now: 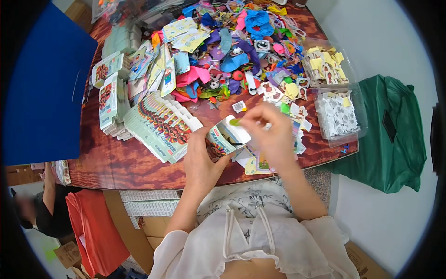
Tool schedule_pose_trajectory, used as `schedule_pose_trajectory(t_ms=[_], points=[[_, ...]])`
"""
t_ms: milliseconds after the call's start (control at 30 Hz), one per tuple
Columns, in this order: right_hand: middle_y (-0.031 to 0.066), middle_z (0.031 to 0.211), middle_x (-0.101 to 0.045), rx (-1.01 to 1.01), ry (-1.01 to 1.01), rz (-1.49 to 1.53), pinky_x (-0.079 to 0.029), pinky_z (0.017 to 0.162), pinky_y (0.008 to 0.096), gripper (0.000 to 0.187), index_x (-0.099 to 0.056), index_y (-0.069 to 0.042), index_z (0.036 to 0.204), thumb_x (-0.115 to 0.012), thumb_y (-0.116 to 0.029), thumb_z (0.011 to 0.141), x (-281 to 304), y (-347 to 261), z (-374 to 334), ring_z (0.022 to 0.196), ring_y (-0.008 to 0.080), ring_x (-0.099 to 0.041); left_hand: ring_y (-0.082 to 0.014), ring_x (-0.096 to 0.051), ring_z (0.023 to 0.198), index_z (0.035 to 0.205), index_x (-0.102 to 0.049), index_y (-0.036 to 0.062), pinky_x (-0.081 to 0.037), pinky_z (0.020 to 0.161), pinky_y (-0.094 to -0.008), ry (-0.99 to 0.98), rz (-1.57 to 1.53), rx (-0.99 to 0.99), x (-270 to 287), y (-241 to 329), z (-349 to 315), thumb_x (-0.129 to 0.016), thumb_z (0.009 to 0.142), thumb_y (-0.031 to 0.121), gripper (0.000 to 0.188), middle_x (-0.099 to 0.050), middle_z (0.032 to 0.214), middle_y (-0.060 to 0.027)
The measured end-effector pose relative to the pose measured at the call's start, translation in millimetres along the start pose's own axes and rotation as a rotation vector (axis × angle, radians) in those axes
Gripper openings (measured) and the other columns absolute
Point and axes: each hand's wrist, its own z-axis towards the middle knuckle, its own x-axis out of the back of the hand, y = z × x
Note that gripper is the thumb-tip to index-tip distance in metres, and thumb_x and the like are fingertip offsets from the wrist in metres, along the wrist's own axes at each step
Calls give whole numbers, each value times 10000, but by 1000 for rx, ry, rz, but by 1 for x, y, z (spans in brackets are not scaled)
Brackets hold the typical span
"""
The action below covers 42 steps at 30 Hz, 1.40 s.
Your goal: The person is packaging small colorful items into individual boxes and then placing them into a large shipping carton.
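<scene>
My left hand (200,163) is closed around a small printed cardboard box (220,143), tilted with its open top facing right and its white flap folded out. Some dark thing shows inside the opening. Over that flap, my right hand (273,132), slightly blurred, pinches a small green piece (235,122) that I cannot name. Left of the box lies a fanned row of matching flat cartons (155,126). A small white card with a printed code (239,107) rests on the table just beyond the flap. Colourful printed cards (258,163) lie partly under my right wrist.
A heap of small toys and balloons (234,60) covers the far middle of the dark red table (116,160). Stacked cartons (114,100) and booklets (186,35) stand left. Two clear trays (341,116) of small stickers sit right, beside a green bag (390,139). Another person (55,209) is at lower left.
</scene>
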Motion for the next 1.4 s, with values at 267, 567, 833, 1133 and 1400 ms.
schedule_pose_trajectory(t_ms=[267, 567, 833, 1133, 1400], points=[[107, 1160, -647, 418, -42, -171, -479, 850, 337, 73, -697, -7, 859, -681, -77, 860, -11, 27, -15, 987, 223, -618, -343, -585, 997, 1279, -471, 10, -491, 843, -409, 110, -79, -57, -10, -4, -3, -858, 674, 88, 723, -550, 1105, -170], [135, 1027, -634, 109, 396, -782, -516, 763, 384, 139, -675, 20, 1001, -628, -62, 899, 68, 95, 43, 875, 308, -666, -318, -601, 1052, 1276, -479, -1, -497, 905, -388, 9, -23, -42, -7, 6, -3, -860, 667, 55, 722, -560, 1165, -166], [120, 998, -650, 131, 298, -725, -514, 749, 421, 122, -679, -4, 987, -640, -80, 900, 71, 94, 47, 856, 356, -656, -326, -605, 1012, 1268, -503, 20, -494, 862, -395, -7, 26, -105, -3, 5, -1, -864, 659, 75, 710, -574, 1095, -154], [130, 857, -641, -38, 236, -352, -491, 665, 385, 68, -638, -3, 892, -653, -69, 880, 78, 76, 43, 736, 327, -637, -332, -603, 1007, 1267, -504, 21, -491, 860, -403, 0, 47, -159, 2, 0, -2, -867, 667, 117, 709, -580, 1099, -159], [102, 869, -568, 75, -186, -580, -458, 746, 381, 147, -650, -19, 914, -704, -33, 777, 67, 75, 25, 845, 278, -582, -335, -600, 1015, 1259, -508, 20, -490, 863, -409, 6, 68, -195, 3, -2, -3, -864, 674, 131, 694, -584, 1116, -161]])
